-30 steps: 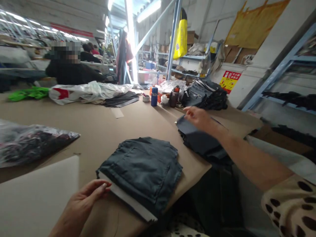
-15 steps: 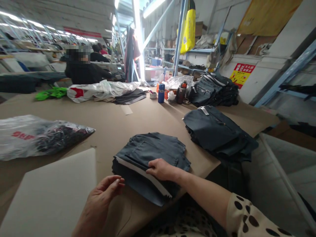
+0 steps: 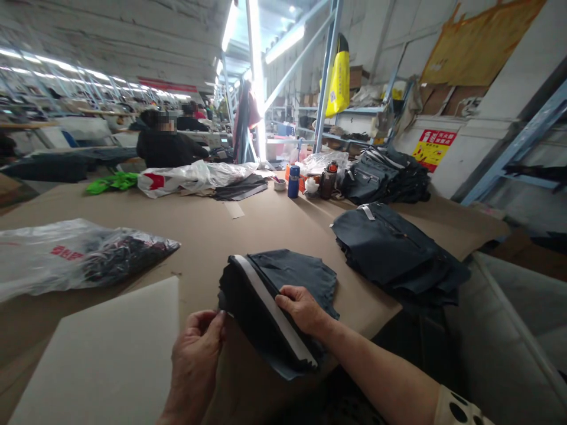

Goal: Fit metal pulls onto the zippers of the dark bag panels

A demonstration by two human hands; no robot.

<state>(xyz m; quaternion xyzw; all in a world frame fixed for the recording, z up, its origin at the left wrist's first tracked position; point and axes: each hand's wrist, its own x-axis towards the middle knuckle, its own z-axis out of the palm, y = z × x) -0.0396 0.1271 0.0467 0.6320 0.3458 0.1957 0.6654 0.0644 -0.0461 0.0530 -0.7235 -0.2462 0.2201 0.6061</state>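
A stack of dark blue-grey fabric pieces (image 3: 301,271) lies on the brown-covered table in front of me. Along its near side runs a pale strip (image 3: 271,301), and below that the dark edges of several layers show. My right hand (image 3: 305,310) is closed over the upper pieces beside the strip, its thumb on top and its other fingers partly hidden. At the stack's left corner, my left hand (image 3: 197,348) pinches the edge of a lower piece between thumb and finger.
A second dark fabric stack (image 3: 394,248) lies to the right, with a larger pile (image 3: 383,177) behind it. A white board (image 3: 101,354) and a clear plastic bag (image 3: 84,260) are on the left. A blue bottle (image 3: 293,182) stands at the back. One person (image 3: 166,147) sits beyond the table.
My right hand has lifted and tilted the near edge of the upper pieces, exposing more layers. My left hand has moved to the stack's corner and closed on it. The view has shifted slightly.
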